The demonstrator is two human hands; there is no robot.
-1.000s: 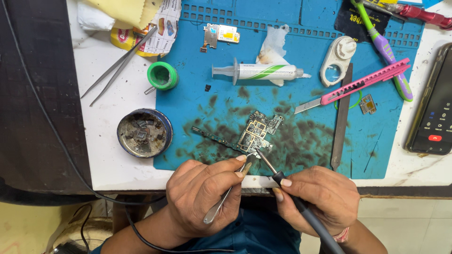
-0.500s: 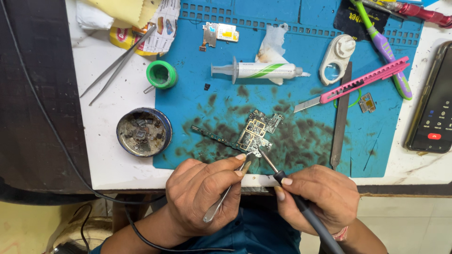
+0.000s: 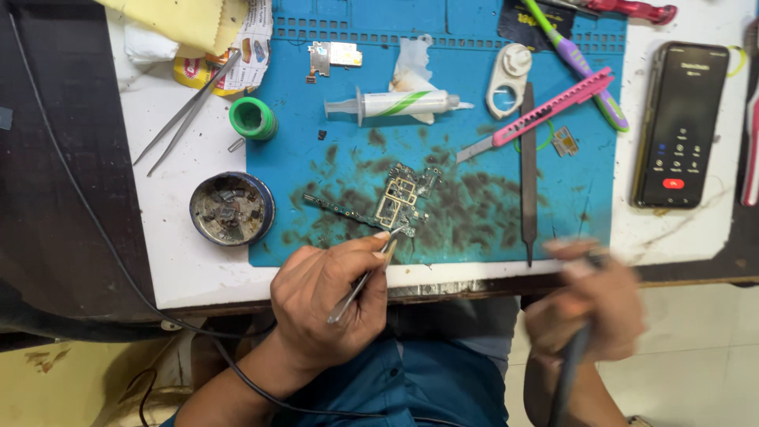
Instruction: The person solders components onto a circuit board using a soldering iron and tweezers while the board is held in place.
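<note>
left hand (image 3: 328,289): slim metal tweezers (image 3: 360,281) gripped, tips at small green circuit board (image 3: 402,194) | right hand (image 3: 585,304): blurred, dark tool handle (image 3: 568,372) clasped

Green circuit board (image 3: 402,194) lies flat on the mat; tweezers (image 3: 360,281) touch its near edge.

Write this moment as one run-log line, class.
left hand: tweezers on circuit board | right hand: blurred, grips dark tool, off blue mat

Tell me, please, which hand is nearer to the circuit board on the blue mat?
Left. The left hand holds tweezers whose tip touches the circuit board; the blurred right hand grips a dark tool off to its right, apart.
</note>
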